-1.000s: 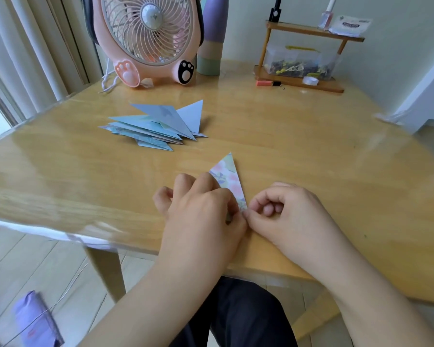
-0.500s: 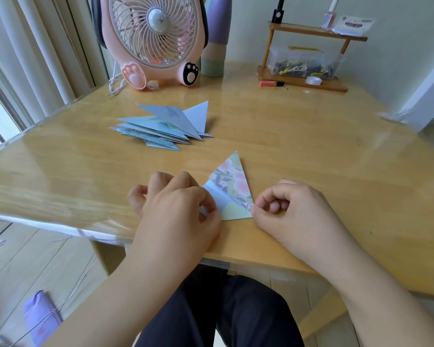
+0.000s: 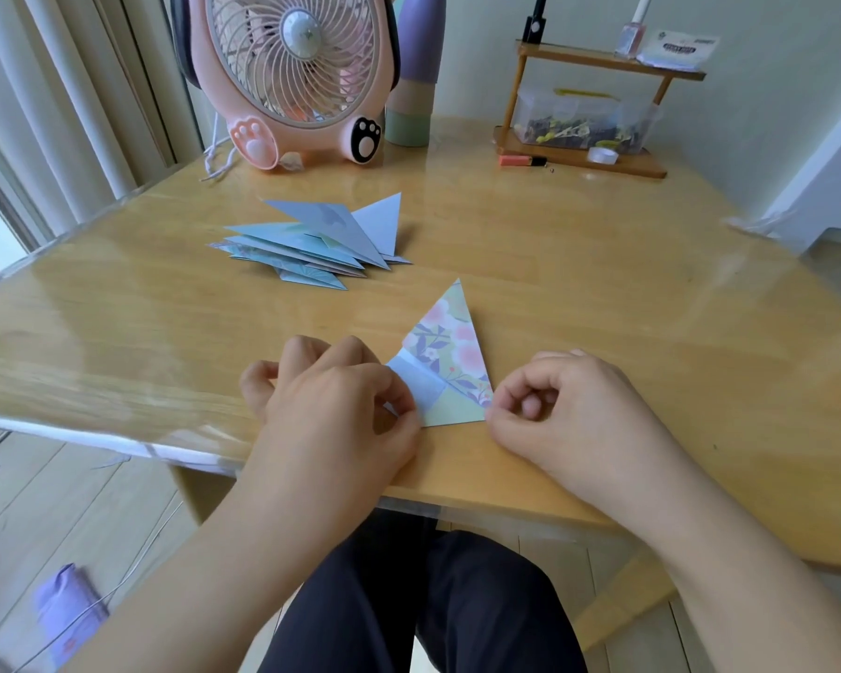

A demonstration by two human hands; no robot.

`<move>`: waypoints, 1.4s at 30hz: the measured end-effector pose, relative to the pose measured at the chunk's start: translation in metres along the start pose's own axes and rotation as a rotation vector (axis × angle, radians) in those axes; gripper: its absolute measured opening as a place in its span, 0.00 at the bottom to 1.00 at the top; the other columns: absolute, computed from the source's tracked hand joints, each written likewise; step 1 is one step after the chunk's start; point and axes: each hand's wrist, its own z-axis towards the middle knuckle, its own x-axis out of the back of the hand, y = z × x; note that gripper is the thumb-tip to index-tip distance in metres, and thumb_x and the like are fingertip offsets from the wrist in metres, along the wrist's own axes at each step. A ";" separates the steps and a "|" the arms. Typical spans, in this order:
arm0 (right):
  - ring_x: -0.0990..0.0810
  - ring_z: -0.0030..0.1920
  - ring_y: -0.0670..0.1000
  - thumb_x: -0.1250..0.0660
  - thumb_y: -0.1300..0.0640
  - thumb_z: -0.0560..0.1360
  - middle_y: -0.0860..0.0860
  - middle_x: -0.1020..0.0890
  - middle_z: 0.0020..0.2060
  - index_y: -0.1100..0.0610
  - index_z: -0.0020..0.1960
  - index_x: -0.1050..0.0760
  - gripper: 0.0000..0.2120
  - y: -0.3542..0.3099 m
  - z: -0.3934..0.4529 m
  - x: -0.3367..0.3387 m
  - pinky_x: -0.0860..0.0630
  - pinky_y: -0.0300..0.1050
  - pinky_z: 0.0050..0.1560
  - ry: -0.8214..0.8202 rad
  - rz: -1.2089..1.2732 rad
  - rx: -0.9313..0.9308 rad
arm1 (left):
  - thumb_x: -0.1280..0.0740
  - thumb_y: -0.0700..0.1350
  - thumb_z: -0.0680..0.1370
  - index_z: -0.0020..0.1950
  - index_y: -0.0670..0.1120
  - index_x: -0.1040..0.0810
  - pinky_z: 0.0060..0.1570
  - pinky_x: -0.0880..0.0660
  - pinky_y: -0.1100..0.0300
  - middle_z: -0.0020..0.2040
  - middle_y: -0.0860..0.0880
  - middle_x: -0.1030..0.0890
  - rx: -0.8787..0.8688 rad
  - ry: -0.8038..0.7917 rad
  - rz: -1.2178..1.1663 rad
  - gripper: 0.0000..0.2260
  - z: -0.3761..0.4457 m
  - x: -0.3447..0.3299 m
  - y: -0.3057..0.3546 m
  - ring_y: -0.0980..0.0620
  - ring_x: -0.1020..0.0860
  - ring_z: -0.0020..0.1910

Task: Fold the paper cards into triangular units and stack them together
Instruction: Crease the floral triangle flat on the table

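Between both hands (image 3: 341,405) (image 3: 562,410), floral card (image 3: 450,361), seemingly pinched.

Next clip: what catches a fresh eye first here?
The floral paper triangle at the near table edge, pinched between the left hand and right hand. Behind it, a fanned pile of blue folded triangles, and a pink paw-footed fan at the far edge.

single head cam, looks forward and down, close over worktop (image 3: 603,308) near edge, fan (image 3: 297,75) far at 12 o'clock
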 end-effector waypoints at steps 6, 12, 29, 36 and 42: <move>0.31 0.36 0.43 0.30 0.57 0.67 0.46 0.29 0.27 0.52 0.29 0.24 0.08 -0.001 0.000 0.006 0.36 0.39 0.46 -0.025 -0.013 -0.018 | 0.28 0.48 0.71 0.32 0.55 0.23 0.48 0.52 0.59 0.39 0.59 0.26 0.004 -0.012 0.002 0.08 0.000 0.001 0.001 0.54 0.36 0.50; 0.27 0.44 0.43 0.28 0.58 0.67 0.44 0.23 0.37 0.50 0.35 0.23 0.05 0.003 0.002 0.009 0.36 0.30 0.47 -0.034 -0.088 0.184 | 0.31 0.50 0.69 0.37 0.57 0.24 0.52 0.50 0.58 0.45 0.60 0.29 -0.108 -0.037 -0.072 0.03 0.007 0.004 -0.005 0.57 0.37 0.50; 0.25 0.47 0.42 0.31 0.57 0.69 0.39 0.19 0.40 0.53 0.33 0.22 0.07 0.014 0.000 0.008 0.35 0.25 0.48 0.062 -0.061 0.222 | 0.36 0.58 0.73 0.34 0.52 0.26 0.61 0.38 0.54 0.47 0.58 0.25 -0.298 -0.387 -0.047 0.12 0.056 0.013 -0.019 0.56 0.30 0.49; 0.34 0.52 0.39 0.29 0.47 0.69 0.34 0.27 0.46 0.51 0.30 0.25 0.13 0.010 -0.004 -0.003 0.40 0.39 0.54 0.148 -0.052 -0.127 | 0.34 0.58 0.73 0.38 0.54 0.31 0.54 0.43 0.57 0.43 0.58 0.32 -0.012 -0.314 -0.020 0.11 0.052 -0.004 -0.006 0.54 0.35 0.50; 0.38 0.53 0.43 0.33 0.44 0.70 0.37 0.32 0.46 0.45 0.37 0.32 0.09 0.004 -0.003 -0.003 0.45 0.42 0.51 0.129 -0.177 -0.153 | 0.34 0.54 0.75 0.38 0.58 0.28 0.53 0.46 0.58 0.46 0.59 0.30 -0.044 -0.306 -0.073 0.07 0.049 -0.003 -0.008 0.54 0.36 0.53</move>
